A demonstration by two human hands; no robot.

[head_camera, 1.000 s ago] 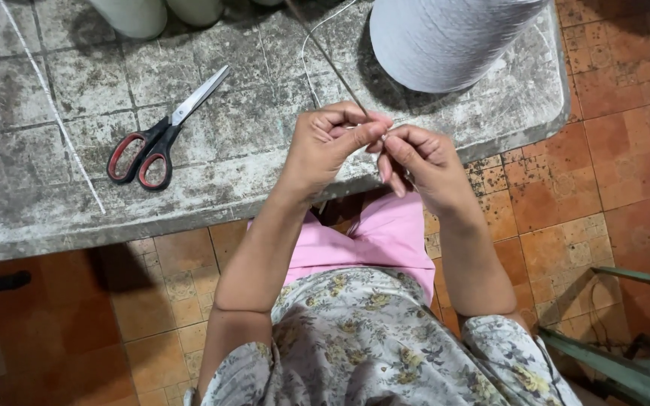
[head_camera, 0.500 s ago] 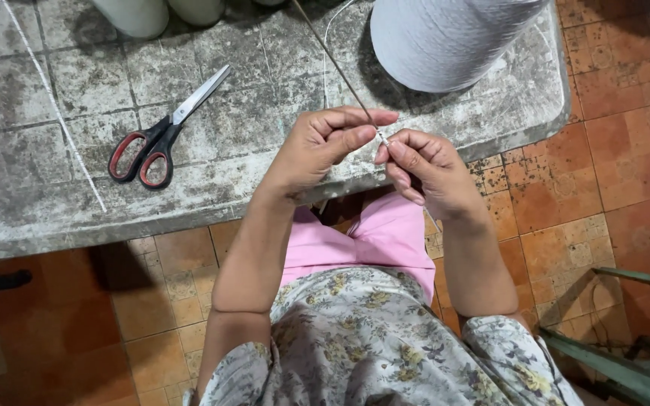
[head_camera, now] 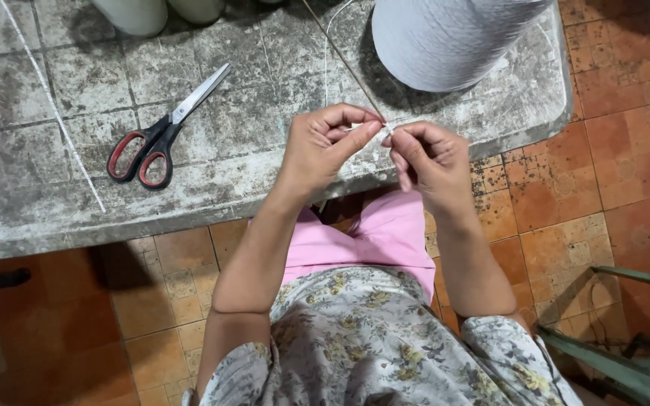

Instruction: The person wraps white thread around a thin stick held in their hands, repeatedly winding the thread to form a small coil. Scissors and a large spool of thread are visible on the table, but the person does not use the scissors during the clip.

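My left hand [head_camera: 326,143] and my right hand [head_camera: 429,156] meet at the near edge of a worn grey table [head_camera: 62,218]. Both pinch a thin white thread [head_camera: 326,56] between thumb and fingers, fingertips touching at a small white knot or thread end [head_camera: 387,129]. A thin brown stick [head_camera: 340,56] runs from the fingertips up toward the back of the table. The thread leads up toward a large grey-white cone of yarn [head_camera: 453,37] standing just beyond my right hand.
Scissors with red-and-black handles [head_camera: 161,139] lie on the table to the left, blades pointing up right. A long white thread [head_camera: 54,113] crosses the table's left part. Two pale cones [head_camera: 159,11] stand at the back. A green chair frame [head_camera: 626,346] is at lower right, over an orange tiled floor.
Both hands have stayed together at the table edge, shifting slightly; the fingers have reworked their pinch on the thread. The scissors and cones have not moved.
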